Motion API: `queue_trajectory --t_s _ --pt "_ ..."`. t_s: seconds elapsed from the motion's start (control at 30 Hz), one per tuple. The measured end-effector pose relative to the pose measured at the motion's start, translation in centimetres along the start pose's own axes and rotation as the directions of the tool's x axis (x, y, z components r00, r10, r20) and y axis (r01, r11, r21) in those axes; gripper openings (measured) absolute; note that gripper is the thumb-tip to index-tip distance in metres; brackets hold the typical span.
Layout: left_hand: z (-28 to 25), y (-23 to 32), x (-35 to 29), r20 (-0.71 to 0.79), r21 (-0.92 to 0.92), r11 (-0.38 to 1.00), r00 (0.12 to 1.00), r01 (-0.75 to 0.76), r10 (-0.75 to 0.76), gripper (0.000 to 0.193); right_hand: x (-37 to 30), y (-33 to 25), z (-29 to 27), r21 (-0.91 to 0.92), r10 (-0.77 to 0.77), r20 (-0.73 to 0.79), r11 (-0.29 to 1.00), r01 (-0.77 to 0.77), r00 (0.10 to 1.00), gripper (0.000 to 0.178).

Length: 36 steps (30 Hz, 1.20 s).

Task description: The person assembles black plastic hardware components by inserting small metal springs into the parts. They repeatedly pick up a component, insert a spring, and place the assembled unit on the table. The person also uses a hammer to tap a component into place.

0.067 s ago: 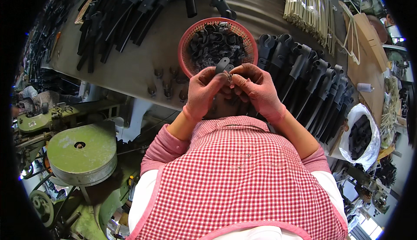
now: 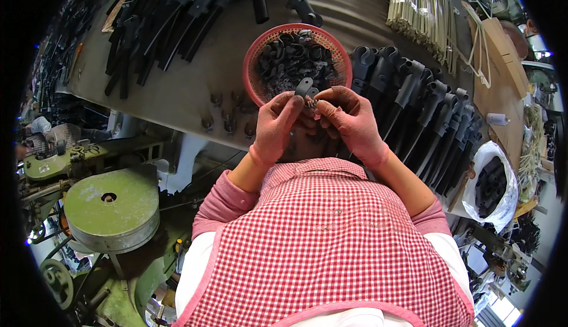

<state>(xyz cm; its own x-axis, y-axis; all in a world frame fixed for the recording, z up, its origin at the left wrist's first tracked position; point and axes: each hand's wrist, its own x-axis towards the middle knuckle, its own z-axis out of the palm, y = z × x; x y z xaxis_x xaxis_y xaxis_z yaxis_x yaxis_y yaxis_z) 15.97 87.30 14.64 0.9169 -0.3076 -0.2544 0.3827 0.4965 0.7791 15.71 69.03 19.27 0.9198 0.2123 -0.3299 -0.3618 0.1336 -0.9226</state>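
My left hand (image 2: pixel 273 129), in a pink glove with darkened fingertips, pinches a black clamp (image 2: pixel 304 86) with a hole in its raised end. My right hand (image 2: pixel 362 130), gloved alike, meets it there. Its thumb and forefinger are closed on a small shiny metal part (image 2: pixel 313 104) against the clamp; its exact kind is too small to tell. Both hands are just in front of a red plastic basket (image 2: pixel 249 72), which is filled with loose black clamps (image 2: pixel 296 60). The lower fingers of both hands are partly hidden.
Several small metal fittings (image 2: pixel 229 124) stand on the table (image 2: pixel 160 103) left of my hands. Black tubes with clamp-like ends (image 2: pixel 435 105) lie in a row at right, more tubes (image 2: pixel 195 10) at far left. A white bag (image 2: pixel 469 200) and green machine (image 2: pixel 109 208) flank the table.
My left thumb has shifted slightly back, and more of the small metal part shows between my fingertips. The clamp stays in nearly the same place.
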Motion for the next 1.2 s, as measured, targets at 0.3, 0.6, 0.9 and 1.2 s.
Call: queue_trajectory --t_s 0.3,0.6,0.9,1.2 --pt "-3.2 -4.7 -4.8 0.037 -0.083 0.996 0.999 0.031 -0.028 0.016 -0.1 3.4 0.7 -0.074 0.196 0.094 0.979 -0.189 0.976 0.020" --pt "-5.7 -8.7 -8.7 -0.205 -0.313 0.943 0.961 0.115 -0.185 0.018 0.8 7.8 3.0 -0.602 0.202 0.280 0.799 0.008 0.938 0.039" --pt "-9.3 -11.6 -9.6 -0.543 -0.317 0.945 0.833 -0.080 -0.111 0.017 2.9 12.6 7.0 -0.612 0.093 0.315 0.781 0.127 0.945 0.034" --pt "-10.2 -11.1 -10.7 -0.550 -0.195 0.979 0.834 -0.066 -0.053 0.013 4.4 14.1 7.9 -0.478 0.363 0.263 0.854 -0.206 0.894 0.017"
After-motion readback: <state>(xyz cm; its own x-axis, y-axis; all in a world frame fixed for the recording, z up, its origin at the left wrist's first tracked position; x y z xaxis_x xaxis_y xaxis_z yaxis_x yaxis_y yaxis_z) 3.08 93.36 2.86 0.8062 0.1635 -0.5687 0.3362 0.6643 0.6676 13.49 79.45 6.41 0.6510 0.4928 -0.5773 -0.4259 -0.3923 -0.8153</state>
